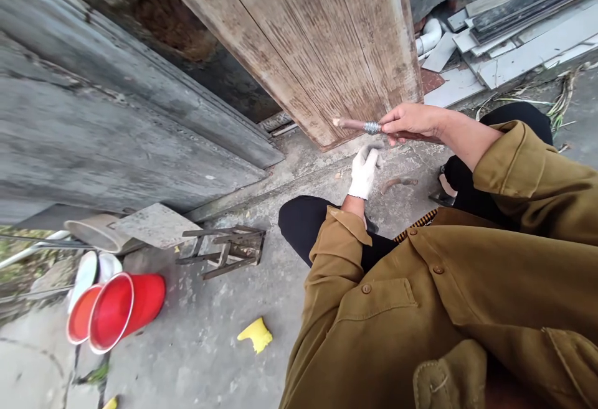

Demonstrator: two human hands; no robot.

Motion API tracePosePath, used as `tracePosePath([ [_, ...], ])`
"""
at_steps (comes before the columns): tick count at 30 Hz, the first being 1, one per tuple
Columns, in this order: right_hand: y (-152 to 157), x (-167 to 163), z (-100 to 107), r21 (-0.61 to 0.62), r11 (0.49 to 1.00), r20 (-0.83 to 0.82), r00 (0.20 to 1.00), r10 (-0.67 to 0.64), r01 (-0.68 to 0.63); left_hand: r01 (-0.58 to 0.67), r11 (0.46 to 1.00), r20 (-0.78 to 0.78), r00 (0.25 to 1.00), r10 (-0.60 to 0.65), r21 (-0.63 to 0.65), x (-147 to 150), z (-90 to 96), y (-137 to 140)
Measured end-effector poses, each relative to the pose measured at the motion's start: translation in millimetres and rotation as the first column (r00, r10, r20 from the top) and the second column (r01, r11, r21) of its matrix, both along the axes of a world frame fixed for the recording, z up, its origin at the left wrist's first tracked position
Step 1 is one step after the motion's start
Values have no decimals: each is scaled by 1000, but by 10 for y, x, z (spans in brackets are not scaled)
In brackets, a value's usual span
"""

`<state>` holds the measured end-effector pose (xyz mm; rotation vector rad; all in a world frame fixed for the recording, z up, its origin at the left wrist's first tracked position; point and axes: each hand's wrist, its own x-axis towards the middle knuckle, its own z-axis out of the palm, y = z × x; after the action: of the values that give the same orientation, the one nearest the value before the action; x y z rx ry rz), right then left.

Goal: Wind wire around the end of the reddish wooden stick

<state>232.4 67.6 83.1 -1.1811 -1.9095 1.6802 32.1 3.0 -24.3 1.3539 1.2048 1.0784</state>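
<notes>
My bare right hand (413,120) is closed round a brown stick (350,124). Silvery wire (372,127) is wound in a tight band round the stick just beyond my fingertips, and the stick's far end is pale. Below it, my left hand (365,171) wears a white glove with greyish fingertips. Its fingers are loosely bent and the thumb stands apart; I see nothing between them. A short, curved brown piece (398,183) lies on the concrete to the right of the glove.
Weathered wooden boards (327,42) lean upright ahead, with a grey panel (116,122) to the left. A small wooden stool (228,250), red buckets (135,309) and a yellow scrap (256,334) are on the ground. Stacked tiles (509,48) and a white pipe (428,37) lie at the right.
</notes>
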Motion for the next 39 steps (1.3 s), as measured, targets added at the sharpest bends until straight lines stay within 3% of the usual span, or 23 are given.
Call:
tracePosePath([
  [3,63,100,-1,15,998,31,998,-60,59,73,997,-7,997,-73,-24,-7,54,-30],
  [6,103,103,-8,126,992,238,970,-49,20,191,980,-42,980,-193,-52,-3,69,-61],
  [9,107,47,-8,295,940,579,815,-30,-174,264,962,-117,955,-271,-77,-26,78,-67],
  [11,85,17,-20,319,887,735,678,-9,-334,279,958,-248,925,-287,-67,-59,114,-55],
  [13,54,9,-51,207,861,823,559,104,-464,279,959,-354,893,-278,-49,-89,175,-42],
  [15,23,20,-90,14,847,819,492,296,-532,287,957,-387,878,-282,-48,-107,244,-38],
  [19,-17,52,-83,-324,764,545,549,633,-558,309,948,-330,889,-317,-77,-109,334,-62],
  [22,-22,108,52,-416,694,329,614,718,-588,329,931,-192,915,-355,-157,-106,348,-89],
  [24,-21,182,162,-363,753,272,710,650,-550,333,920,-57,935,-351,-207,-105,341,-107],
  [27,-14,304,260,-127,942,79,943,322,-311,359,911,138,932,-336,-204,-109,317,-123],
  [29,5,335,251,-9,993,-119,986,115,-117,376,912,216,916,-339,-162,-117,305,-120],
  [31,42,301,189,53,998,-196,980,-33,45,366,921,232,915,-330,-131,-124,307,-108],
  [33,90,218,100,112,981,-134,981,-143,158,355,926,197,924,-327,-130,-125,324,-97],
  [35,130,122,9,204,958,38,976,-216,204,373,916,140,925,-354,-151,-115,353,-95],
  [37,141,45,-68,314,941,285,933,-221,127,413,895,95,911,-402,-170,-100,384,-101],
  [39,115,3,-123,318,947,557,818,-143,-50,437,882,43,898,-437,-176,-91,407,-103],
])
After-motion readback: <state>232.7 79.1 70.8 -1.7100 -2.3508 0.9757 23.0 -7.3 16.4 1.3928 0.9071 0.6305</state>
